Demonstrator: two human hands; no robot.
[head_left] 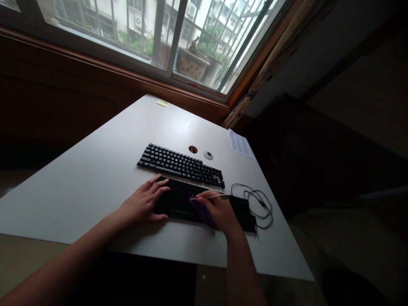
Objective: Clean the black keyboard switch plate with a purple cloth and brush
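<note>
A dark keyboard base [180, 197], its keycaps seemingly off, lies near the front of the white table. My left hand [145, 202] rests on its left end, fingers spread toward the far edge and thumb at the near edge. Over the middle of the base, my right hand [219, 210] is closed around a thin pale stick [214, 196] and a purple cloth [202, 211]. The cloth touches the base. Whether the stick has a brush or swab tip is too small to tell. Just behind lies a second piece, a full set of dark keycaps [181, 163] in keyboard layout.
A black cable [259, 204] lies coiled at the base's right end. Behind the keycaps are a round hole [193, 149] in the white table [105, 178] and a grey ring-shaped cover [208, 155]. A printed sheet [240, 144] and a yellow note [162, 103] lie farther back.
</note>
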